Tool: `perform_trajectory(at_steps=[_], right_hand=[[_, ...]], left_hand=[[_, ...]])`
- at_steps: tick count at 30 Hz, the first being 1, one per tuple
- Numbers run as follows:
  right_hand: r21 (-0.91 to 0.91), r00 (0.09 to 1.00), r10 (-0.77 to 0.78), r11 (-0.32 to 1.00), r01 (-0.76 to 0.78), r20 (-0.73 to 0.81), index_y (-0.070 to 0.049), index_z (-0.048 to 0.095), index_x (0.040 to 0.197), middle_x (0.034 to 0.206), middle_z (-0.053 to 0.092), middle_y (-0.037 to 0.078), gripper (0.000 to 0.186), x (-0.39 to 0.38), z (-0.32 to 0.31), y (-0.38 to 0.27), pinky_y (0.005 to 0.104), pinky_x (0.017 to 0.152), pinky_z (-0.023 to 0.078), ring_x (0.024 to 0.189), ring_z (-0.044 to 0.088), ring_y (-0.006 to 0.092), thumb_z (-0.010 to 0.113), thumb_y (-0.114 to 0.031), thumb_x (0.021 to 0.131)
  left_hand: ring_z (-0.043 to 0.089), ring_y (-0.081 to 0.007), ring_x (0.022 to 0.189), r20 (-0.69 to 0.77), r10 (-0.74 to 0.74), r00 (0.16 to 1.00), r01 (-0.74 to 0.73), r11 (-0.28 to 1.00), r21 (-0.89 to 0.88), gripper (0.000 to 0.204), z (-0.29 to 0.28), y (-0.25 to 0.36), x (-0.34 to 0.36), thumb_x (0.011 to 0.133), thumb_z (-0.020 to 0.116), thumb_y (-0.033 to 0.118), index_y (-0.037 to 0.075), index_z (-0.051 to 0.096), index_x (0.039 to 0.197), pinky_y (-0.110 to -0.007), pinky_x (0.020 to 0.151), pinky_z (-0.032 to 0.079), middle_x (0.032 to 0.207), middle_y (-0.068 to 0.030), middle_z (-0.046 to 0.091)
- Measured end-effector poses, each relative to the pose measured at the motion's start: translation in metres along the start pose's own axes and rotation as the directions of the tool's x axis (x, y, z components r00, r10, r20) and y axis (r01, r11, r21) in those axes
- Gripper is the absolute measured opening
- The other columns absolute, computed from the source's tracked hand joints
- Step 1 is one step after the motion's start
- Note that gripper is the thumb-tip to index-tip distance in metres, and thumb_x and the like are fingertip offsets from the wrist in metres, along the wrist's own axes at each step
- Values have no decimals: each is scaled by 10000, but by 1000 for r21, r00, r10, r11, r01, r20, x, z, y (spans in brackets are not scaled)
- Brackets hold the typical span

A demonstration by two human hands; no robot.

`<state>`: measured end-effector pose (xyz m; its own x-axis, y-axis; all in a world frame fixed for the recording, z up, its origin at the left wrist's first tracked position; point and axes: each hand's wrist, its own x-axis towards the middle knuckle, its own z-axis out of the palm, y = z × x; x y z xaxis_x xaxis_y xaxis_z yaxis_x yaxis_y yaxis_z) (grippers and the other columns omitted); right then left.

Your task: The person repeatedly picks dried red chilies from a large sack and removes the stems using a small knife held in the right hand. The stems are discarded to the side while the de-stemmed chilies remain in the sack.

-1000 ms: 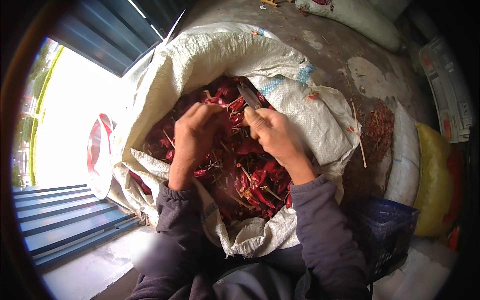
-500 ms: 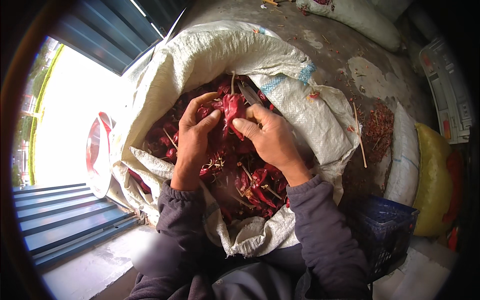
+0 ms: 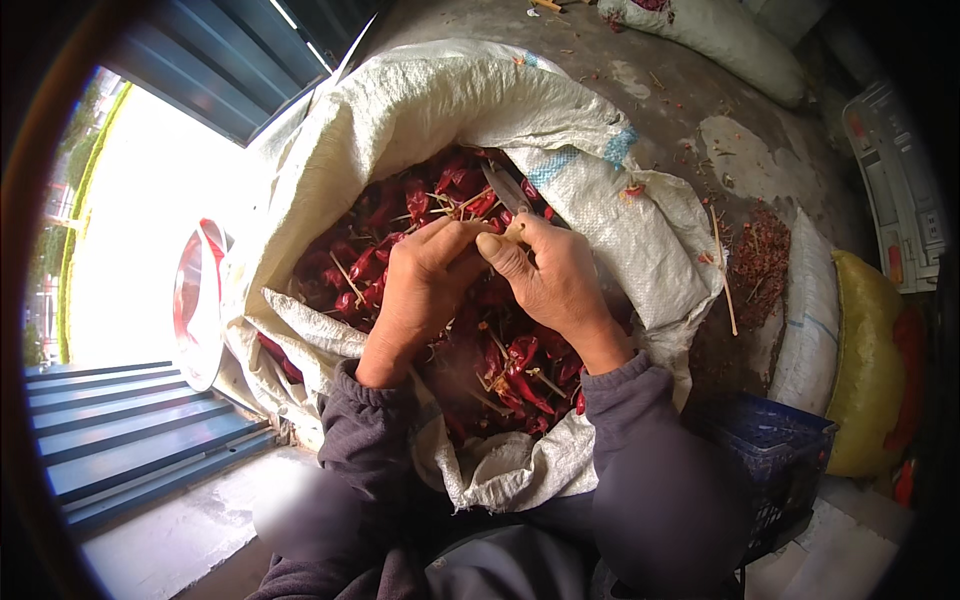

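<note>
Red dried chili peppers [image 3: 525, 385] with pale stems fill a large white woven sack [image 3: 350, 130] with a rolled rim. Over them, my left hand [image 3: 430, 280] is closed with its fingers curled, against my right hand [image 3: 555, 275]. What the left fingers hold is hidden. My right hand is closed too, with its thumb bent over the fingertips. From it a pointed grey metal blade [image 3: 507, 188] sticks out toward the far side; its handle is hidden. A small pale piece [image 3: 515, 232], perhaps a stem end, shows between the hands.
A blue plastic crate [image 3: 770, 430] stands at my right, near a yellow-green sack [image 3: 865, 360] and a white sack [image 3: 810, 310]. Red scraps [image 3: 760, 250] lie on the floor. Another filled sack [image 3: 710, 45] is at the far right. Blue corrugated panels [image 3: 150, 430] stand left.
My hands have drawn together and turned inward. The red chili pepper that was pinched upright between them is no longer visible there. More chili peppers show beyond the hands.
</note>
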<state>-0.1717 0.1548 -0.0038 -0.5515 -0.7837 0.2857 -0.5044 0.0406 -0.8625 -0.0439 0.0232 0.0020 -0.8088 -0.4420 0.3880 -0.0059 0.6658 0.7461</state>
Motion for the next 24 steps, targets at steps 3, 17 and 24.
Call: perform_trajectory(at_steps=[3,17,24], right_hand=[[-149,988,-155,977,154,4,-27,607,763,655,618,167,415,-1,4,8,432,538,498,623,660,367,676,-373,981],[431,996,84,900,-67,-19,-14,533,645,549,537,46,443,-6,11,-13,326,493,384,491,469,118,547,-226,1034],[982,953,286,122,-142,102,-118,419,645,675,573,31,455,11,-10,8,215,461,318,481,376,57,537,-318,1036]], left_hand=[[668,-317,768,47,81,996,-89,980,177,262,-3,1,-2,790,787,77,55,692,1033,-403,652,534,832,-111,657],[665,-90,847,120,-304,945,326,837,-441,214,-3,3,-10,851,766,-19,5,725,1060,-263,747,536,935,-38,732],[686,-110,727,97,-495,864,362,476,-801,145,-13,1,-9,927,652,-35,47,677,1044,-253,629,547,887,-30,714]])
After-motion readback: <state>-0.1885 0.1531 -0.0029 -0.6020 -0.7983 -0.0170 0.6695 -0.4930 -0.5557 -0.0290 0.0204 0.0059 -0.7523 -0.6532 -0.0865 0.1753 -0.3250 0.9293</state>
